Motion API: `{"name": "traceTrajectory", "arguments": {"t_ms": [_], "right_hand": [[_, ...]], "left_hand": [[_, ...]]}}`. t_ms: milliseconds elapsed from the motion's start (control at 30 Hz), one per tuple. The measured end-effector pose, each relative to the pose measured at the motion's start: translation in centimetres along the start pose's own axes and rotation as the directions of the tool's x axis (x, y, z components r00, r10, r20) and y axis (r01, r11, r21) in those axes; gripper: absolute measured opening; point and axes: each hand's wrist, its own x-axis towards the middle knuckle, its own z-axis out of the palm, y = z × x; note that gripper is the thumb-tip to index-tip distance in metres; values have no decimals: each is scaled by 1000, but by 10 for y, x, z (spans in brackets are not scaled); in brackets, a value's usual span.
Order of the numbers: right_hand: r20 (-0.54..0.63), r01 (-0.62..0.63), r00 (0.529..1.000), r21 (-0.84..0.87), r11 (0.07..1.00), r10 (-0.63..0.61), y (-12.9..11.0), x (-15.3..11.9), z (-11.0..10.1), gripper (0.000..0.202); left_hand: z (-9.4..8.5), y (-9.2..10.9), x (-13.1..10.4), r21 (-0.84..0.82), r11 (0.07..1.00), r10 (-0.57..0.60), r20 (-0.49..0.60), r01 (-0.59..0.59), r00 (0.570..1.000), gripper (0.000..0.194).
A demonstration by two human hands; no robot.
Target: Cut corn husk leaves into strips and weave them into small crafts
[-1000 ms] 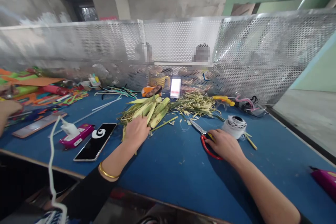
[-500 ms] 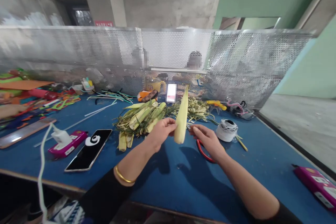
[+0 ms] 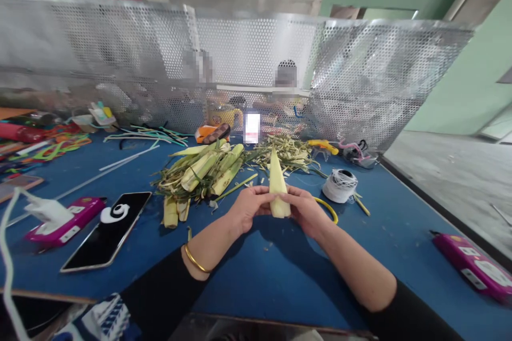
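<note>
A pale yellow-green corn husk stands with its pointed tip up and away from me, its wide end towards me. My left hand pinches its left edge near the wide end, and my right hand grips the right edge at the same height. Both thumbs lie across its front. Beyond my left hand lies a heap of husks with dry leaves. A pile of shredded strips is behind the held husk. Partly hidden by my right hand is a yellow scissor handle.
White string spool stands on the blue table at right. A black phone and magenta power strip lie left, another power strip far right. Colourful strips lie back left. A perforated metal screen closes the back.
My right hand has moved left and taken hold of the husk, which has come lower and more upright. The view has shifted, and the red scissor handle is out of sight.
</note>
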Motion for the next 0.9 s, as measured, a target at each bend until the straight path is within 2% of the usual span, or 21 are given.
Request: {"name": "traceTrajectory", "arguments": {"t_ms": [100, 167, 333, 400, 633, 800, 900], "right_hand": [[23, -39, 999, 88, 995, 37, -1, 2, -2, 31], [0, -9, 1000, 74, 997, 9, -1, 3, -2, 27], [-46, 231, 970, -136, 963, -239, -2, 1, -3, 21], [-44, 273, 957, -187, 944, -286, -2, 1, -5, 20], [-19, 209, 975, -245, 947, -220, -2, 2, -9, 27], [-75, 175, 977, -257, 951, -200, -3, 2, -6, 30], [-98, 162, 976, -265, 951, -194, -4, 2, -5, 32]], "left_hand": [[-1, -1, 3, 36, 999, 18, -89, -15, 996, 23], [-3, -2, 5, 76, 996, 60, -156, -48, 986, 19], [-1, -3, 7, 144, 981, 163, -245, -130, 956, 14], [0, -3, 6, 148, 977, 187, -240, -155, 953, 12], [2, -4, 6, 140, 971, 226, -281, -193, 933, 9], [0, -2, 7, 61, 990, 143, -278, -131, 950, 14], [-3, -4, 8, -20, 997, 70, -199, -76, 977, 19]]}}
